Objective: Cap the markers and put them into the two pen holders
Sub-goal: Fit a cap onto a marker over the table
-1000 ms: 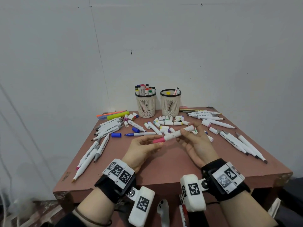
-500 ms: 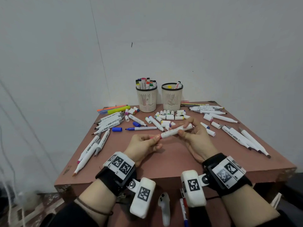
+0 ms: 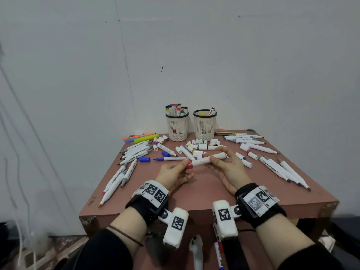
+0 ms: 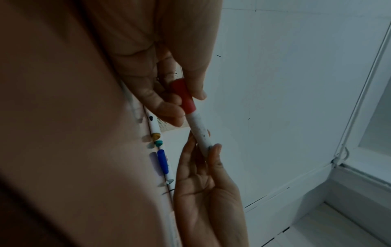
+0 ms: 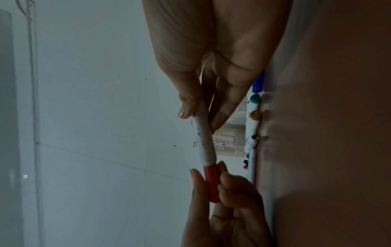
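Note:
Over the middle of the brown table I hold one white marker level between both hands. My left hand pinches its pink-red cap, which sits on the marker's left end. My right hand pinches the white barrel near its right end. Two white mesh pen holders stand at the back: the left holder is packed with capped markers, the right holder contains few.
Several uncapped white markers lie at the left, several more at the right. Loose white caps are scattered before the holders. A blue marker and a blue cap lie left of centre. White walls stand behind the table.
The hands have drawn slightly nearer to me with the marker. The left fingers stay pinched on the pink-red cap end, and the head view has tipped up a little.

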A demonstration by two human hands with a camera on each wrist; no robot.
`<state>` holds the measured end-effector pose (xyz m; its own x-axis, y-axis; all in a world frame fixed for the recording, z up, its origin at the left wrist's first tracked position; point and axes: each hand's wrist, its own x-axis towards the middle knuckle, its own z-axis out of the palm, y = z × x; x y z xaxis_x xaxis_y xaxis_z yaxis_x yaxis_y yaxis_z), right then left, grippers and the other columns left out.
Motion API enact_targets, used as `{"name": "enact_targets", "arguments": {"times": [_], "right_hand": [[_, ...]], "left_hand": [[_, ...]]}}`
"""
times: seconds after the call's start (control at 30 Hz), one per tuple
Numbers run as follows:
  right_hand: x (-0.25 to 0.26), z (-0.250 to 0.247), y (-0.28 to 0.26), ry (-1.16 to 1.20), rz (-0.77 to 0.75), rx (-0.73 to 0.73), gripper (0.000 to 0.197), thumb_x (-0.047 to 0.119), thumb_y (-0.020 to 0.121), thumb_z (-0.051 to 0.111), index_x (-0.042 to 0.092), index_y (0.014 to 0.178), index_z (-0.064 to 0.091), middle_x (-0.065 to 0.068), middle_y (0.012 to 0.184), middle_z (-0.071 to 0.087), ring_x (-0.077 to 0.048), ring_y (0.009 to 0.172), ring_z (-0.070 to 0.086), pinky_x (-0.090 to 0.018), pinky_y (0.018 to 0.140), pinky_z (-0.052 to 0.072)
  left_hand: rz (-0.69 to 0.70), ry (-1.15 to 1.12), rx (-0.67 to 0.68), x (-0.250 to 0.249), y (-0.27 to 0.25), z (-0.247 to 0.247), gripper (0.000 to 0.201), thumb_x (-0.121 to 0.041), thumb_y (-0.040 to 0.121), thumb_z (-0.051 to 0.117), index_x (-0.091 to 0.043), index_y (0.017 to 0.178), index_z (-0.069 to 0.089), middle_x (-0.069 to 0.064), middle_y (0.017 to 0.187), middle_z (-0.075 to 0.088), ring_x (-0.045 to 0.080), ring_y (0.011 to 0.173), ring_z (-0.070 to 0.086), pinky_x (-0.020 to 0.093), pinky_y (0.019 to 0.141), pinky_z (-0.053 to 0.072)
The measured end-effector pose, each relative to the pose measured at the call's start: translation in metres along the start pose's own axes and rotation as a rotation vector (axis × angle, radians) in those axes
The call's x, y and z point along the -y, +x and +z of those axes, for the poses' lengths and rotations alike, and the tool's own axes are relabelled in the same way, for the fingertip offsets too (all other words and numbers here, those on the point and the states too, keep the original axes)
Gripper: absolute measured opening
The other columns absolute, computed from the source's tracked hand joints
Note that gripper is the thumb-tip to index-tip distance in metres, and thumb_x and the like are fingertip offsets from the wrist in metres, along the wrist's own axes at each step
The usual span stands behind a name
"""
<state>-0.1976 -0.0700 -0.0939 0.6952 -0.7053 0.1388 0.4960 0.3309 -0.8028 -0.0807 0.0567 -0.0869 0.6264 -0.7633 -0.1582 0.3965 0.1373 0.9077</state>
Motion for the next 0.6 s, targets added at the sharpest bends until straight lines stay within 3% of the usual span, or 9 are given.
{"name": "enact_targets", "arguments": {"times": [0.1, 0.17, 0.23, 0.33, 0.43, 0.6], "right_hand": [[0.001, 0.001, -0.001, 0.022, 0.0, -0.05, 0.048, 0.003, 0.057, 0.076, 0.01, 0.099, 0.055, -0.019, 0.092, 0.066, -0.031, 0.095, 0.067, -0.038, 0.072, 0.06], [0.002, 0.004, -0.002, 0.035, 0.007, -0.072, 0.032, -0.008, 0.076, 0.064, 0.009, 0.101, 0.054, -0.023, 0.097, 0.062, -0.034, 0.1, 0.063, -0.041, 0.077, 0.058], [0.003, 0.005, -0.003, 0.038, 0.012, -0.095, 0.027, -0.012, 0.085, 0.054, 0.009, 0.102, 0.054, -0.021, 0.095, 0.061, -0.035, 0.101, 0.062, -0.041, 0.077, 0.058], [0.007, 0.008, -0.006, 0.078, 0.009, -0.104, 0.022, -0.012, 0.088, 0.051, 0.007, 0.097, 0.056, -0.019, 0.09, 0.061, -0.034, 0.092, 0.064, -0.04, 0.072, 0.059], [0.015, 0.011, -0.008, 0.126, -0.025, -0.114, 0.019, -0.009, 0.089, 0.053, 0.006, 0.1, 0.058, -0.018, 0.096, 0.063, -0.024, 0.08, 0.069, -0.033, 0.064, 0.059], [0.046, 0.022, 0.001, 0.067, -0.126, -0.147, 0.021, -0.006, 0.087, 0.058, 0.007, 0.102, 0.06, -0.016, 0.097, 0.063, -0.022, 0.08, 0.069, -0.033, 0.07, 0.06]], "left_hand": [[0.027, 0.044, -0.043, 0.0, -0.005, 0.004, 0.022, -0.014, 0.089, 0.062, 0.006, 0.08, 0.064, 0.013, 0.065, 0.058, 0.014, 0.048, 0.062, 0.018, 0.053, 0.055], [0.052, 0.086, -0.077, 0.0, -0.008, 0.009, 0.02, -0.014, 0.088, 0.063, 0.004, 0.078, 0.065, 0.012, 0.063, 0.058, 0.013, 0.045, 0.06, 0.019, 0.051, 0.054], [0.071, 0.112, -0.093, 0.001, -0.013, 0.013, 0.02, -0.012, 0.088, 0.064, 0.003, 0.075, 0.064, 0.012, 0.06, 0.057, 0.013, 0.041, 0.057, 0.02, 0.045, 0.052], [0.096, 0.159, -0.103, -0.004, -0.018, 0.017, 0.021, -0.012, 0.089, 0.063, 0.004, 0.075, 0.064, 0.01, 0.058, 0.056, 0.014, 0.045, 0.054, 0.019, 0.042, 0.048], [0.137, 0.299, -0.067, -0.024, -0.019, 0.018, 0.021, -0.016, 0.087, 0.066, 0.004, 0.082, 0.065, 0.01, 0.065, 0.062, 0.013, 0.052, 0.057, 0.019, 0.051, 0.05], [0.259, 0.605, -0.032, -0.068, -0.006, 0.02, 0.018, -0.026, 0.083, 0.071, -0.009, 0.08, 0.067, 0.001, 0.066, 0.067, 0.013, 0.066, 0.065, 0.023, 0.062, 0.053]]}}
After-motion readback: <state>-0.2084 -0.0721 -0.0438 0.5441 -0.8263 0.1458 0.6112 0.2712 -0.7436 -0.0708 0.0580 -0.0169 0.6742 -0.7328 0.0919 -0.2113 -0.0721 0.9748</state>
